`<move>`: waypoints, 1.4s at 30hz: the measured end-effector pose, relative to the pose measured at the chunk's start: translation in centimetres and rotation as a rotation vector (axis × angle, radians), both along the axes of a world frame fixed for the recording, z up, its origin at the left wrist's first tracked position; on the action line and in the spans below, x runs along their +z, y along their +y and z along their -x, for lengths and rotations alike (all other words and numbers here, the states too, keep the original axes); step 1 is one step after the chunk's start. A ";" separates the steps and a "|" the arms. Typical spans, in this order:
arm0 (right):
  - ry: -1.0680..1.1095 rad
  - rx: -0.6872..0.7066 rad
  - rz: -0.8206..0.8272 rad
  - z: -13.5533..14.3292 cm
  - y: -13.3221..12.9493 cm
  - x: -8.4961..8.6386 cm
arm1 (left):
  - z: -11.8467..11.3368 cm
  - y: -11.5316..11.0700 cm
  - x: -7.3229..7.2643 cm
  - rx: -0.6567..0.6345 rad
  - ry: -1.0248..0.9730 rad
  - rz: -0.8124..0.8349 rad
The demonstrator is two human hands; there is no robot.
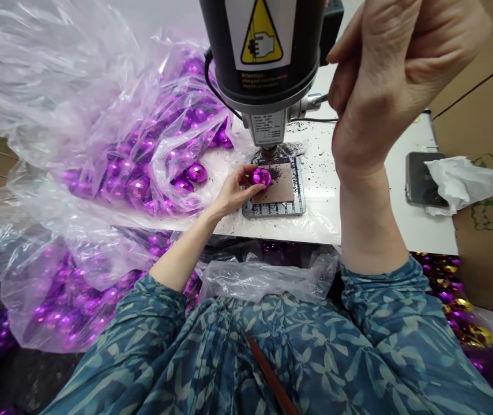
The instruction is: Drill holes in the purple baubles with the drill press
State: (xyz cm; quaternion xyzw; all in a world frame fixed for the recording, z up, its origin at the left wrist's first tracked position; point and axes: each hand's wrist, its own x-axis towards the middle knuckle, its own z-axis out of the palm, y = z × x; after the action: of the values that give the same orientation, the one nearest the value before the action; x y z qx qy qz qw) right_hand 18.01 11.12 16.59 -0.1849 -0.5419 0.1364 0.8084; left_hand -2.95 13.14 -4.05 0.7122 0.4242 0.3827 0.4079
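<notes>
Between the thumb and fingers of my left hand (234, 191) is a shiny purple faceted ball (261, 178). The ball is over a brown board (279, 190) on the slotted metal base (274, 211) of a bench drill press (263, 46), just below its chuck (268, 152). My right hand (395, 80), raised at the upper right, has its fingers curled round the end of the press's lever (316, 101); the grip itself is hidden by the hand. Dark shavings (315, 158) lie on and around the base.
Clear plastic bags (56, 98) full of purple balls spread over the left of the white table (414, 233) and hang below it. Two loose purple balls lie at the bag's mouth. At right are a phone (421, 178), a crumpled tissue (462, 181) and a cardboard box (488, 115).
</notes>
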 end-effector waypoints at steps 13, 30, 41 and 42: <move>-0.061 -0.065 0.032 0.1 -0.5 0.0 | -2.7 -0.7 -0.3 0.164 0.142 -0.136; -0.103 -0.214 -0.167 -0.8 -0.9 -3.7 | -4.4 -1.1 -2.0 0.152 0.068 -0.141; -0.117 -0.372 -0.246 -0.8 0.8 -6.9 | -4.0 -0.7 -2.5 0.099 -0.005 -0.179; -0.107 -0.388 -0.249 -0.7 0.9 -7.2 | -3.9 -0.7 -2.6 0.101 -0.011 -0.176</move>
State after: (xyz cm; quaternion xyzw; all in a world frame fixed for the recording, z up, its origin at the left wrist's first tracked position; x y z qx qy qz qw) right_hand 18.74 12.04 9.39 -0.1915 -0.5510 -0.0995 0.8061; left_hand 1.00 12.47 -6.70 0.7209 0.4223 0.4424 0.3260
